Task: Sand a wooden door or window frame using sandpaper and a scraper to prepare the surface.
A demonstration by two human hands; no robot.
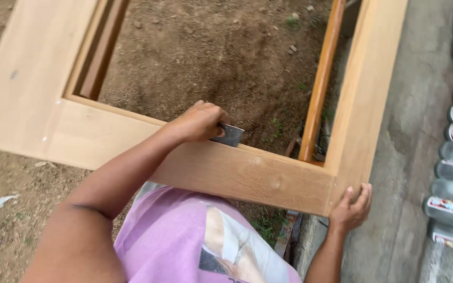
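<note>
Scraper slip hazard on the wooden frame [247, 173]
The metal scraper [228, 134] is clenched in the left hand [200, 121]; the frame corner is clasped by the right hand [350, 208]. Fingers may be cut if the blade skids.

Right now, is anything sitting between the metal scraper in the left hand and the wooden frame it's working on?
Nothing visible does. The left hand holds the metal scraper directly against the wooden frame on its upper inner edge, while the right hand grips the frame's corner.
</note>
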